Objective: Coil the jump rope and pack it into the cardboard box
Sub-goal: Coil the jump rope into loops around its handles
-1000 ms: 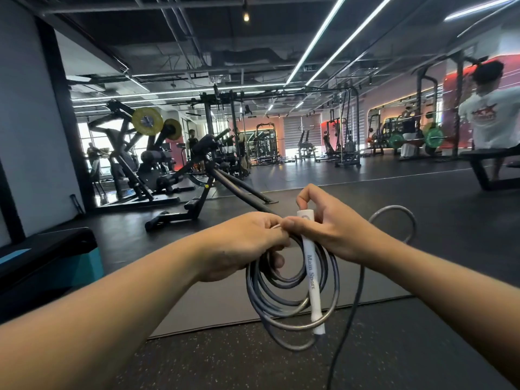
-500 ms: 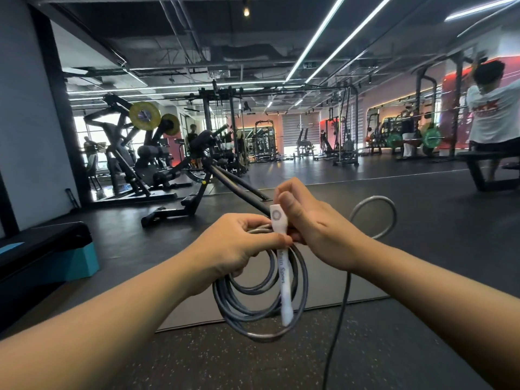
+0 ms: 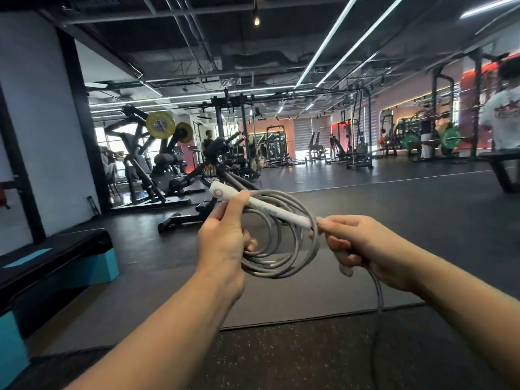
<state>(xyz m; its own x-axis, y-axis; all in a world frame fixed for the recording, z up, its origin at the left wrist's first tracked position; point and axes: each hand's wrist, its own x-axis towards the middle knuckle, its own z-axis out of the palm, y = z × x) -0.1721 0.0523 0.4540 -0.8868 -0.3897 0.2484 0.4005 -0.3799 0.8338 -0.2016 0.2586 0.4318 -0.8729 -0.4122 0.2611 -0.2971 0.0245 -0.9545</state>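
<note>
Jump rope (image 3: pixel 281 243) hangs mid-air in front of the person, most of it wound into grey loops, with a loose tail dropping from the right hand (image 3: pixel 363 243) toward the floor (image 3: pixel 422 220). The left hand (image 3: pixel 225 235) is closed around the loops and pins the white handle (image 3: pixel 261 208) slantwise across them. The right hand is closed on the rope just beyond the handle's far end. To coil well, I judge each new loop should match the others and be fed under the left thumb before the tail slackens. The floor is dark rubber matting in a gym with weight machines; no cardboard box is in view.
</note>
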